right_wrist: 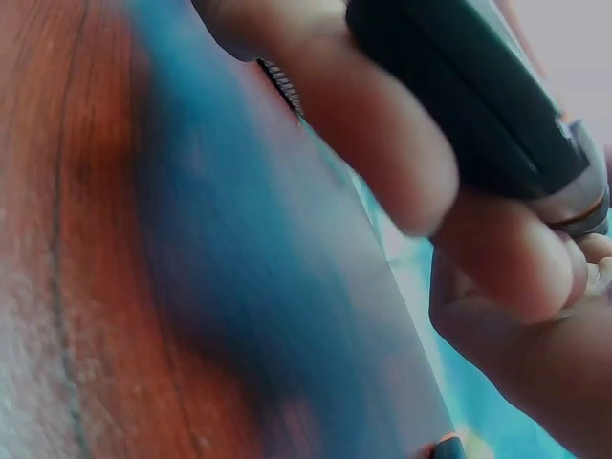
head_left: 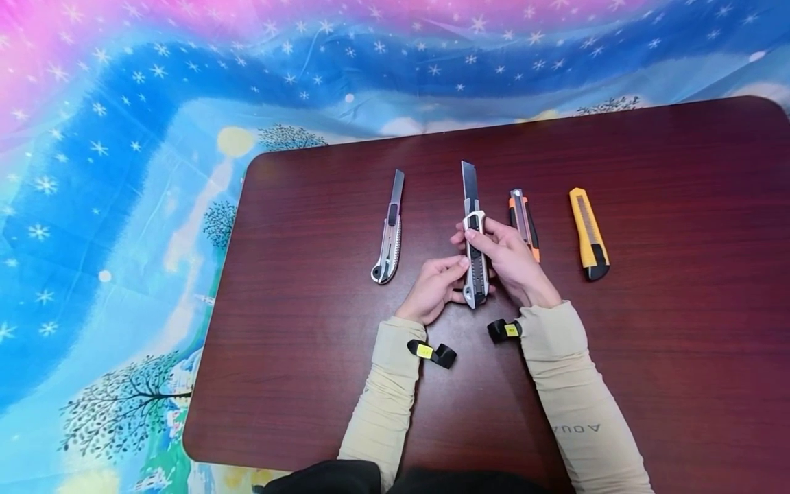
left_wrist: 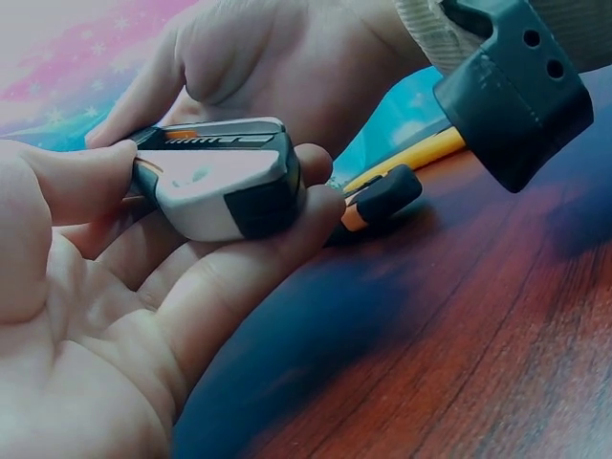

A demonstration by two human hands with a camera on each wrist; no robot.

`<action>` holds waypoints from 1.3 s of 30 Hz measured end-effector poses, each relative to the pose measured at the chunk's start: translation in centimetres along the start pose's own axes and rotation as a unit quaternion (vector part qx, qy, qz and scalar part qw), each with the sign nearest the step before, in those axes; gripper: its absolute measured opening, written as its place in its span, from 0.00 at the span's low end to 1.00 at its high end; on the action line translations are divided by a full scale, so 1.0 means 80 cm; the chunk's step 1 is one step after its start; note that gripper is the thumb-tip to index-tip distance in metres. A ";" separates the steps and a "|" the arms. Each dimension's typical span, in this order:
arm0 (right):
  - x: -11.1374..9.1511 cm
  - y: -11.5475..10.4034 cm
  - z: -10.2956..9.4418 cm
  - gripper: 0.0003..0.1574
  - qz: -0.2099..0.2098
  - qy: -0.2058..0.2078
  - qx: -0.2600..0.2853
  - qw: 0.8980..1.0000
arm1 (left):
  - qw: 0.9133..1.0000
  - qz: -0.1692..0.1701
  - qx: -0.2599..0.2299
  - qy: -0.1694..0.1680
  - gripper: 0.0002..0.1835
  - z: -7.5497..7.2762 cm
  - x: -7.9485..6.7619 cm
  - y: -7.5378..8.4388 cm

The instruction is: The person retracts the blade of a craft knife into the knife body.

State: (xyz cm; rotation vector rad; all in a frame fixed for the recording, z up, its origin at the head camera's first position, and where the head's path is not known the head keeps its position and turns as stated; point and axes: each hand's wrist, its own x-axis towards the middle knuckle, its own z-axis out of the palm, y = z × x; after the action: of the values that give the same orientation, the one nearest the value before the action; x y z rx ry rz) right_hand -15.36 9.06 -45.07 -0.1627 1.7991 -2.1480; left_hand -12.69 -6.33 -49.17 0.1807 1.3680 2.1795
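Pointing its bared blade (head_left: 470, 182) forward, the white-and-black knife (head_left: 478, 276) is held above the table (head_left: 296, 329), left hand (head_left: 438, 283) pinching its butt, right hand (head_left: 513, 255) gripping higher up. Adjusting the blade seems the step in hand, and moving it calls for a steady left hold. A silver knife (head_left: 390, 241) lies to its left, an orange-and-black knife (head_left: 522, 216) and a yellow knife (head_left: 588, 233) to its right.

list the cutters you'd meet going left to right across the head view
Silver cutter with its blade out, white-and-black cutter held up in both hands (left hand, right hand), orange-and-black cutter, yellow cutter with a black end.
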 end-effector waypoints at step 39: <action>-0.001 0.001 -0.006 0.29 -0.008 -0.069 0.013 0.998 | 1.000 -0.006 -0.012 0.022 0.24 -0.001 0.001 0.000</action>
State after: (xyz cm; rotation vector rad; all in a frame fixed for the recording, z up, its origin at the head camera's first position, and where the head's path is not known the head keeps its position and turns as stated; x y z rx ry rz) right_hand -15.43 9.50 -45.19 -0.3117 1.6965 -2.1157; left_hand -12.81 -6.38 -49.20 0.1171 1.3636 2.2010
